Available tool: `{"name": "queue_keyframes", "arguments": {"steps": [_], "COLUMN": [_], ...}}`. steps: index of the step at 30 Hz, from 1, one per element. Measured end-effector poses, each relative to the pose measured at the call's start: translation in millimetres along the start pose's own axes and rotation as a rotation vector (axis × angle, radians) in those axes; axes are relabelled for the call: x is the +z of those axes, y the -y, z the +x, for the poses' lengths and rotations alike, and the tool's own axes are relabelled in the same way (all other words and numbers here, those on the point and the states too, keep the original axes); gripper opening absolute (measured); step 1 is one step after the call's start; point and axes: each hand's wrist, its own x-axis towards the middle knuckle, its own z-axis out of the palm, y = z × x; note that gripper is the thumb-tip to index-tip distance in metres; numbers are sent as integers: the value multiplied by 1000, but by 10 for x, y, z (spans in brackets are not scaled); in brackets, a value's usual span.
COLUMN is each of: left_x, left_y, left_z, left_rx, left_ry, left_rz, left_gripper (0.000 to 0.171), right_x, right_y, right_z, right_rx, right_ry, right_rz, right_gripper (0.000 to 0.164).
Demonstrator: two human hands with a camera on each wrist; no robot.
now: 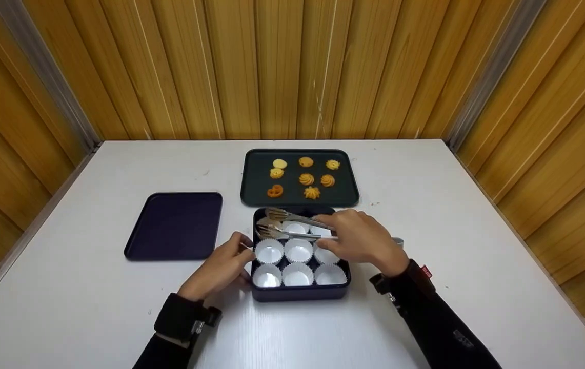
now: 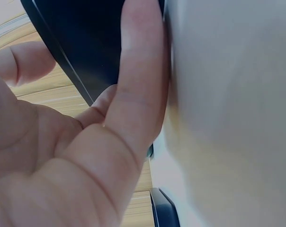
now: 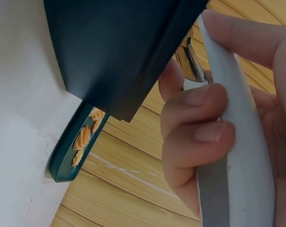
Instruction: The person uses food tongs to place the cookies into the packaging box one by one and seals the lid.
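A dark navy box (image 1: pixel 300 293) holds rows of white paper cups (image 1: pixel 298 251). My right hand (image 1: pixel 361 237) grips a pair of metal tongs (image 1: pixel 276 214) above the box's right side. The tongs' two heads reach over the back-left cup, and I cannot tell whether anything sits between them. In the right wrist view, fingers wrap round the tongs' pale handle (image 3: pixel 245 142). My left hand (image 1: pixel 223 266) rests against the box's left wall, the thumb near the rim. Seen from the left wrist, a finger (image 2: pixel 138 85) lies straight along the box's side (image 2: pixel 81 42).
Behind the box lies a dark green tray (image 1: pixel 292 200) bearing several cookies, among them a pretzel (image 1: pixel 275 191) and a star-shaped cookie (image 1: pixel 311 192). A flat dark purple lid or tray (image 1: pixel 174 225) is on the white table (image 1: pixel 92 287) at left. Wood-patterned walls (image 1: pixel 282 66) enclose the table.
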Motion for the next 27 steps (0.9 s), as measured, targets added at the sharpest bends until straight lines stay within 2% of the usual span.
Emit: {"name": "queue_keyframes", "arguments": {"steps": [7,10,14,21,27], "left_x": [5,6,1,-5,3], "left_y": [-1,-5,-6,-2,-8], "left_z": [-1,-1,-6,-8,1], "left_rx": [-9,-9,-8,-3,-5], "left_ry": [-1,1,2,-2,0], "left_rz": [-11,-6,-3,4,4], "left_gripper": [32,32,33,33,34], "right_x": [-119,-223,-353,-463,-389], "right_y": [-77,-155,-301,-608,-866], "right_z": [-19,-48,-82,-105,-75], "right_rx": [-15,-19,15,152,292], "right_ry": [-7,-47,-107,-233,-263], "right_rz": [94,139,173,88,24], "right_gripper": [54,54,49,50,55]}}
